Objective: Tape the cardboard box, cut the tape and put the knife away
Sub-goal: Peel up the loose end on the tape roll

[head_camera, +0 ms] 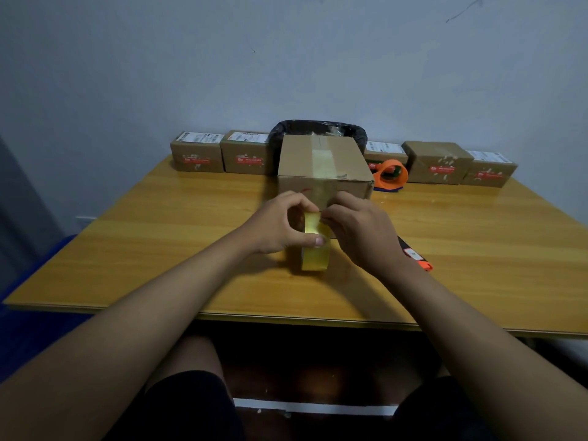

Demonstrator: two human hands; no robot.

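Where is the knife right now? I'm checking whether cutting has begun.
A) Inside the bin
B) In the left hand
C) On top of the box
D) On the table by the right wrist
D: the knife lies on the table beside the right wrist, while both hands, left hand and right hand, work the tape roll.

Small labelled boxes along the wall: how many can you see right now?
5. Two sit left of the black-lined bin: and. Three sit right of it: and. The big cardboard box and bin could hide more.
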